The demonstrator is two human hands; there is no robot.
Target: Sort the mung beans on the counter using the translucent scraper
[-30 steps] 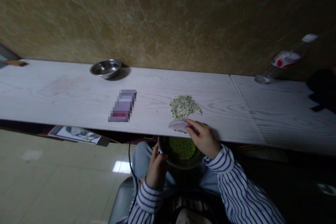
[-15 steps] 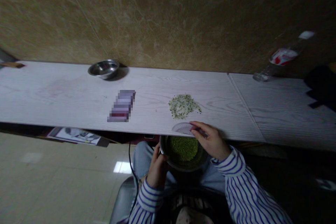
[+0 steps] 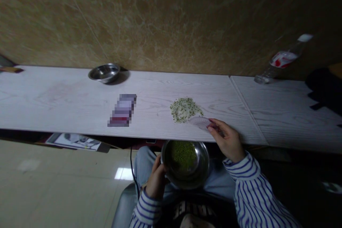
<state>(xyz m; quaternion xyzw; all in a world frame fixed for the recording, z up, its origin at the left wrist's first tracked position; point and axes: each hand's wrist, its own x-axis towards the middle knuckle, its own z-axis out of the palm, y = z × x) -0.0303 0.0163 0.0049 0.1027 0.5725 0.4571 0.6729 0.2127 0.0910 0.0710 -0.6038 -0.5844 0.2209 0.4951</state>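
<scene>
My left hand [image 3: 155,180] grips the left rim of a steel bowl [image 3: 200,171] held below the table edge over my lap; green beans [image 3: 183,155] lie inside it. My right hand [image 3: 226,139] rests on the table and pinches a small pale flat card [image 3: 199,122], whose edge touches the right side of a pile of green beans [image 3: 185,108] spread on the white wood-grain table [image 3: 66,103].
A second, empty steel bowl [image 3: 104,73] stands at the back by the wall. A blurred-out flat object [image 3: 122,109] lies left of the pile. A plastic bottle [image 3: 283,58] leans at the far right, next to a dark object [image 3: 324,87]. Papers [image 3: 73,141] lie under the table.
My right hand has moved the card from the table's front edge to the right and up against the pile. The bowl in my left hand has come lower and more into view.
</scene>
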